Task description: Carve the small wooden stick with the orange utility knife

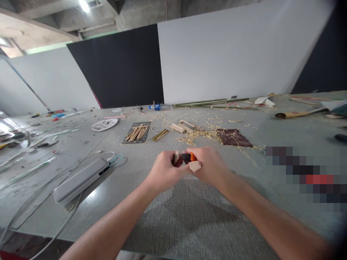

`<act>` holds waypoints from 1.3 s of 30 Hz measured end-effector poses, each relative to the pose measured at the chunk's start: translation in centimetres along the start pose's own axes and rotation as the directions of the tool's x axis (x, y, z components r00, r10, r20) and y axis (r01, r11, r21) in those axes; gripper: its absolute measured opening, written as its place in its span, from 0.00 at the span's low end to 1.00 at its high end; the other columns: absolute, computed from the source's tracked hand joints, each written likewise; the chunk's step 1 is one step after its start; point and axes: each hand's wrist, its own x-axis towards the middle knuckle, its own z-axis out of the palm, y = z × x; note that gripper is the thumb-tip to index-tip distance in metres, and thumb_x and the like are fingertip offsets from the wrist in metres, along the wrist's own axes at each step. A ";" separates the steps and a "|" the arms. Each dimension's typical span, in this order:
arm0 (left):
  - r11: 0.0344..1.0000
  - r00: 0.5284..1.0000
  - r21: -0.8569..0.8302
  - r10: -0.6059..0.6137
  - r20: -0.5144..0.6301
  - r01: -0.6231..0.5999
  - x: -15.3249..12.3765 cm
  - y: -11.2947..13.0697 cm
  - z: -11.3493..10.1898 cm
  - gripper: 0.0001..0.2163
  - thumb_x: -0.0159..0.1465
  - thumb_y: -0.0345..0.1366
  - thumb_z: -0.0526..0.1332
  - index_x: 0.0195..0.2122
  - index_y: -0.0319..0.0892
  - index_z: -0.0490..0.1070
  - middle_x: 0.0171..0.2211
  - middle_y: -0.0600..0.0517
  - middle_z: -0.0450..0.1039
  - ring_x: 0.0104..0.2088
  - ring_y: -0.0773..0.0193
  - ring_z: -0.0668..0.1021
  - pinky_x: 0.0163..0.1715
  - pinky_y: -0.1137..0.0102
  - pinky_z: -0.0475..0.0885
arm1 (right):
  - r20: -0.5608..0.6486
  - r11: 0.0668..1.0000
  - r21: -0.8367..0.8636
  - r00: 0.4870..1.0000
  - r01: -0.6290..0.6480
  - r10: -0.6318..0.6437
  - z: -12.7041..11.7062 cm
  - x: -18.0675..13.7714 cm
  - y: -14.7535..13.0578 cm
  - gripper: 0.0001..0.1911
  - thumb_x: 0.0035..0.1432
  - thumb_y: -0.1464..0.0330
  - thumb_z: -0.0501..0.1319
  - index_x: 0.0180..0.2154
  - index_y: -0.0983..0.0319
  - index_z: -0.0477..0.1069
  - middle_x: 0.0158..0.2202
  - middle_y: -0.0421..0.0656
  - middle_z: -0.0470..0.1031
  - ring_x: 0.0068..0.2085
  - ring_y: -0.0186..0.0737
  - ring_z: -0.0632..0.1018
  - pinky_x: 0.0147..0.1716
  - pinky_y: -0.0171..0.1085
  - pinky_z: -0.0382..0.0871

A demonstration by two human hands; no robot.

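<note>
Hands meet over the grey worktop (173, 216), close to the near edge and just short of the litter of shavings. The left hand (162, 171) is curled tight around a small wooden piece (176, 157); only its rounded end shows past the thumb, pale on top and dark reddish below. The right hand (208, 166) is closed on a short orange and black tool (189, 157), which may be a small cutter, though the fingers hide most of it. A pale flat chip (195, 166) sits under the right thumb; whether it is wood or a wrap on the thumb cannot be told.

The tool lies roughly left to right, its black end towards the left hand and touching the wooden piece, its orange part back in the right fist. The wooden piece's long axis is buried in the left palm.

Beyond the hands a dark tray (128, 139) holds a loose bundle of wooden sticks (137, 132), all laid slantwise. A white round plate (104, 124) lies to its left. Straw-coloured shavings (200, 135) spread beside a brown sheet (234, 137). A water bottle (155, 107) lies on its side near the wall, with long green stalks (211, 102) stretching to its right. A grey power bank (81, 179) with cables rests on the left.
</note>
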 end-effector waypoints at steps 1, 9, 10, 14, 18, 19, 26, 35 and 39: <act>1.000 1.000 0.009 -0.003 0.005 0.003 0.0 0.0 0.0 0.26 0.55 0.44 0.71 0.21 0.44 0.50 0.20 0.61 0.47 0.24 0.71 0.51 0.22 0.71 0.46 | 0.005 1.000 -0.001 1.000 0.000 0.000 0.1 0.0 -0.1 0.05 0.51 0.66 0.56 0.25 0.58 0.64 0.23 0.40 0.70 0.24 0.35 0.60 0.25 0.37 0.48; 0.992 1.000 0.129 -0.004 -0.008 0.005 -0.2 -0.1 0.1 0.26 0.57 0.47 0.69 0.21 0.44 0.50 0.21 0.60 0.46 0.25 0.70 0.52 0.22 0.70 0.45 | 0.031 1.000 -0.016 1.000 0.001 0.000 0.1 0.0 -0.1 0.05 0.51 0.65 0.56 0.26 0.58 0.65 0.24 0.40 0.72 0.25 0.36 0.62 0.25 0.36 0.49; 0.991 1.000 0.131 -0.003 -0.002 0.003 -0.1 -0.1 0.1 0.25 0.57 0.47 0.69 0.21 0.44 0.50 0.21 0.60 0.46 0.25 0.70 0.52 0.22 0.71 0.45 | 0.034 1.000 -0.022 0.999 0.002 -0.001 0.1 -0.1 -0.1 0.05 0.51 0.65 0.57 0.26 0.58 0.65 0.24 0.40 0.72 0.25 0.35 0.62 0.25 0.36 0.48; 0.985 1.000 0.173 0.025 -0.013 -0.023 -0.1 -0.2 0.0 0.25 0.57 0.46 0.70 0.21 0.44 0.51 0.21 0.60 0.48 0.25 0.70 0.53 0.22 0.71 0.46 | 0.028 0.998 -0.056 0.999 -0.029 0.031 -0.2 -0.1 -0.4 0.05 0.51 0.66 0.57 0.25 0.58 0.66 0.22 0.40 0.70 0.24 0.36 0.60 0.25 0.36 0.47; 0.983 1.000 0.185 0.019 -0.011 -0.017 -0.1 -0.1 0.3 0.26 0.58 0.47 0.68 0.21 0.44 0.50 0.21 0.60 0.47 0.25 0.70 0.52 0.22 0.71 0.46 | 0.034 0.992 -0.092 0.996 -0.081 0.084 -0.4 -0.1 -0.7 0.06 0.51 0.66 0.56 0.24 0.58 0.65 0.21 0.40 0.68 0.23 0.35 0.58 0.24 0.36 0.46; 0.986 1.000 0.168 0.006 -0.003 -0.006 -0.1 0.0 0.4 0.26 0.59 0.48 0.68 0.21 0.44 0.49 0.21 0.60 0.47 0.25 0.70 0.52 0.22 0.71 0.45 | 0.035 0.990 -0.104 0.995 -0.094 0.098 -0.5 -0.2 -0.8 0.07 0.51 0.66 0.56 0.23 0.58 0.65 0.21 0.40 0.67 0.23 0.35 0.58 0.24 0.37 0.46; 0.997 0.996 0.006 -0.071 0.047 0.071 -0.3 0.4 0.6 0.28 0.60 0.52 0.66 0.21 0.45 0.47 0.20 0.61 0.46 0.23 0.71 0.50 0.21 0.72 0.46 | -0.031 0.961 -0.187 0.979 -0.203 0.201 -0.3 -0.4 -1.3 0.08 0.54 0.66 0.56 0.24 0.58 0.66 0.20 0.42 0.68 0.22 0.36 0.62 0.24 0.38 0.44; 0.999 0.980 0.041 -0.005 0.199 -0.003 -1.2 0.3 2.3 0.25 0.62 0.45 0.65 0.20 0.44 0.48 0.20 0.61 0.44 0.24 0.70 0.51 0.23 0.69 0.47 | -0.254 0.866 -0.210 0.881 -0.454 0.400 -1.3 1.0 1.9 0.11 0.59 0.70 0.55 0.32 0.62 0.76 0.28 0.53 0.76 0.28 0.46 0.74 0.26 0.40 0.51; 0.982 0.996 0.178 0.046 0.082 -0.060 -0.7 0.1 1.1 0.19 0.63 0.41 0.61 0.22 0.44 0.52 0.21 0.60 0.48 0.25 0.69 0.55 0.24 0.69 0.50 | -0.250 0.891 -0.193 0.899 -0.410 0.359 -0.9 0.8 2.2 0.10 0.59 0.67 0.56 0.30 0.60 0.74 0.27 0.50 0.76 0.27 0.44 0.73 0.25 0.40 0.51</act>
